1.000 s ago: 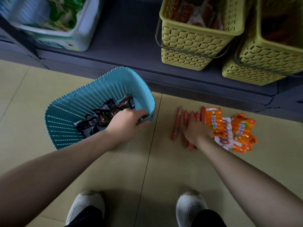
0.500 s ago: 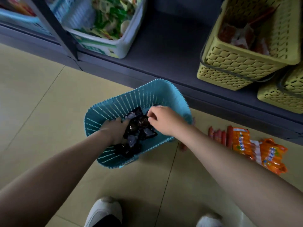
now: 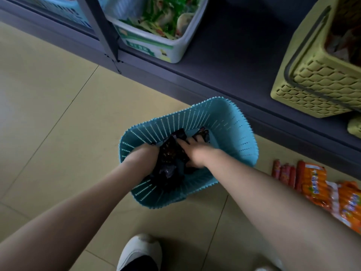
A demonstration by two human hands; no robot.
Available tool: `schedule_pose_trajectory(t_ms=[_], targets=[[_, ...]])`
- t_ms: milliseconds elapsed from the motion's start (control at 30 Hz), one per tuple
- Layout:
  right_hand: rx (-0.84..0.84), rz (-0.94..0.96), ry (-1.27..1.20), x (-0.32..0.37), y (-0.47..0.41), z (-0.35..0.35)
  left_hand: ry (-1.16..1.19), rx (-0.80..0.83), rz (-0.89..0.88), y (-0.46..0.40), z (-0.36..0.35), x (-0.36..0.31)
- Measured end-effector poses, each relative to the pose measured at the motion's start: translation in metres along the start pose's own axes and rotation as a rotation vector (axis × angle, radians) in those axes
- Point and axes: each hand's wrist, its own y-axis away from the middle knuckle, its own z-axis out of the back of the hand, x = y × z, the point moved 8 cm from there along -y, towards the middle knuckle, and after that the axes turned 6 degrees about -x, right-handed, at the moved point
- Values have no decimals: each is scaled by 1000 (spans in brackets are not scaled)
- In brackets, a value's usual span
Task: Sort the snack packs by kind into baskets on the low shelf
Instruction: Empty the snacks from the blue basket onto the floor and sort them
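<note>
Both hands [image 3: 144, 159] [image 3: 192, 153] grip dark packs [image 3: 172, 155] in one blue basket [image 3: 230, 122].

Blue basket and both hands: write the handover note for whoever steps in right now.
Left hand: inside the blue basket, closed on the dark snack packs.
Right hand: also in the basket, pressed on the same packs; grip unclear.
The basket stands on the floor in front of the low shelf.
Sausage sticks and orange packs lie on the floor to the right.
Done: dark packs gathered in one basket.
Left: shelve it, sort the floor items.
</note>
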Motion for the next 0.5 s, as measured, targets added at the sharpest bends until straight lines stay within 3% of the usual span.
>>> schedule_pose_trajectory(t_ms=[133, 333, 500], targets=[[-30, 242, 87, 70, -7, 3, 159, -1, 87, 15, 1, 54], [77, 264, 189, 147, -38, -9, 229, 0, 184, 54, -3, 129], [210, 309, 383, 185, -43, -36, 307, -108, 217, 79, 2, 163]])
